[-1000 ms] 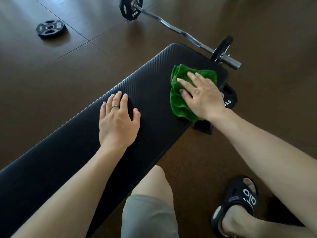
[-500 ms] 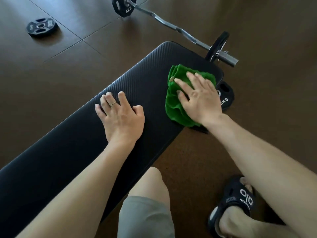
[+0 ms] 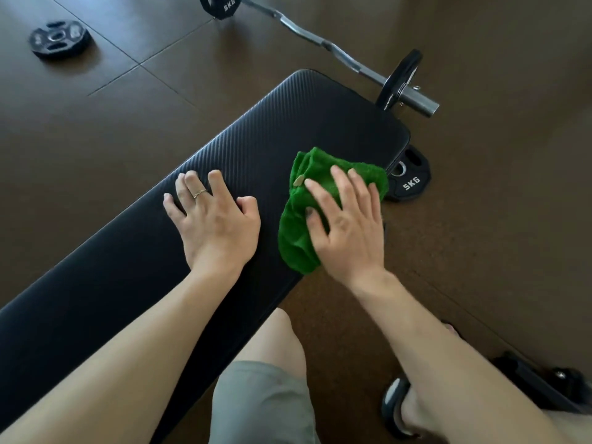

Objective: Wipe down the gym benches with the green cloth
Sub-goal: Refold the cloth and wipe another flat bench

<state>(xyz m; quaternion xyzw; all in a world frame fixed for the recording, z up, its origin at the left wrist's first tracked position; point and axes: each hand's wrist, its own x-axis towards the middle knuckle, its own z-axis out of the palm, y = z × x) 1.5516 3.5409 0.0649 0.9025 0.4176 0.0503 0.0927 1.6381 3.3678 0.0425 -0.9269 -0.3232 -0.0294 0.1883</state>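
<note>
**Head view: green cloth pressed to black bench**

Head camera looks down on a brown tiled floor (image 3: 480,251), across which a long black padded bench (image 3: 134,283) runs from the near left to the far right. Both bare forearms reach onto the pad. Beyond the bench's far end lies a curl bar (image 3: 323,43) with a black plate (image 3: 398,80) on its right end. A second plate marked 5KG (image 3: 411,184) lies flat on the floor, partly under the bench's end, and a third plate (image 3: 59,38) lies well apart at far left.

A bunched green cloth (image 3: 298,232) sits on the pad near the bench's right edge, toward its far end. The right hand (image 3: 349,225) lies flat on it, fingers spread and straight, pressing it down. Just left of the cloth, the left hand (image 3: 214,222) rests on the bare pad, fingers loosely bent and holding nothing, a ring (image 3: 199,193) on one finger. A black sandal (image 3: 392,408) shows at near right.
</note>
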